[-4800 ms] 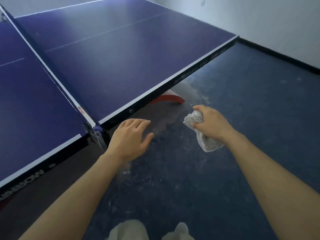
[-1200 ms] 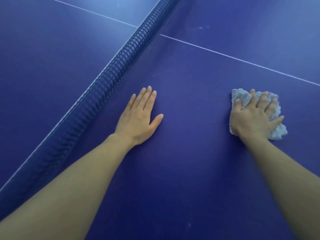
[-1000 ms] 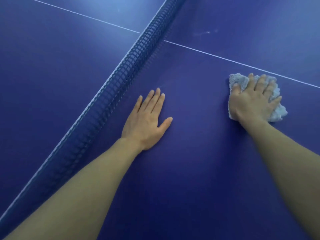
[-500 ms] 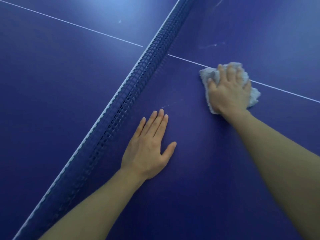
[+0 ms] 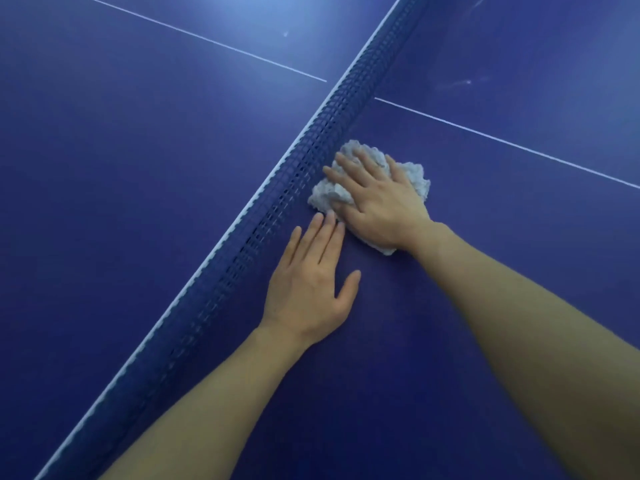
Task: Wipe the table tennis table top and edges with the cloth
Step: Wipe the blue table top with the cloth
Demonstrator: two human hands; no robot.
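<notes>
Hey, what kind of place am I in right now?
Probably a table tennis room or games room: a blue table tennis table with a white centre line and a net fills the view.

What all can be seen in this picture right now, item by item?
table top: one, dark blue, fills the whole view.
net: one, dark blue mesh with a white top band, runs diagonally across the table.
centre line: white, thin, one stretch on each side of the net.
scuff marks: a few, pale, upper right beyond the line.
cloth: one, pale grey-white, crumpled, on the table against the foot of the net.
right hand: flat on the cloth, pressing it down.
left hand: flat on the bare table beside the net.
</notes>
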